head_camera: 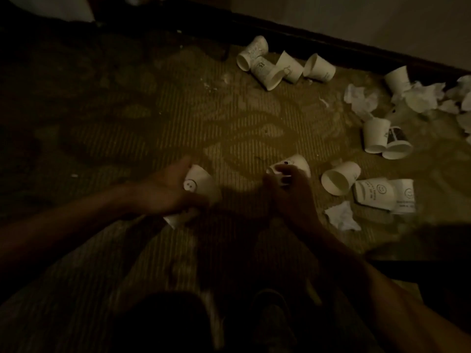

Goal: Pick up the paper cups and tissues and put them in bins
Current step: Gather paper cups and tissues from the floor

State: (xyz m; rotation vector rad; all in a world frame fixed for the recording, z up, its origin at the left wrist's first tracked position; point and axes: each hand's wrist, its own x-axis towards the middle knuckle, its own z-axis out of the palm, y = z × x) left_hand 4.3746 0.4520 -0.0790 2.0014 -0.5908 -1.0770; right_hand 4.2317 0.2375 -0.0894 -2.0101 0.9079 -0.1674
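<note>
Dim room, patterned carpet point(178, 110). The person's left hand point(168, 192) was low over the floor, fingers curled round a smiley-face paper cup point(201, 179); a white edge showed under the palm, too dark to identify. The right hand point(288, 189) was near it, fingers gripping the rim end of a second paper cup point(300, 161); I could not tell whether it was lifted or touching the carpet. To the right lay a tipped cup point(340, 178), two flattened cups point(382, 194) and a crumpled tissue point(342, 216). Farther off, a pair of cups point(382, 138) touched. Four cups point(275, 64) clustered by the dark baseboard point(331, 39), with a heap of tissues point(420, 98) far right.
</note>
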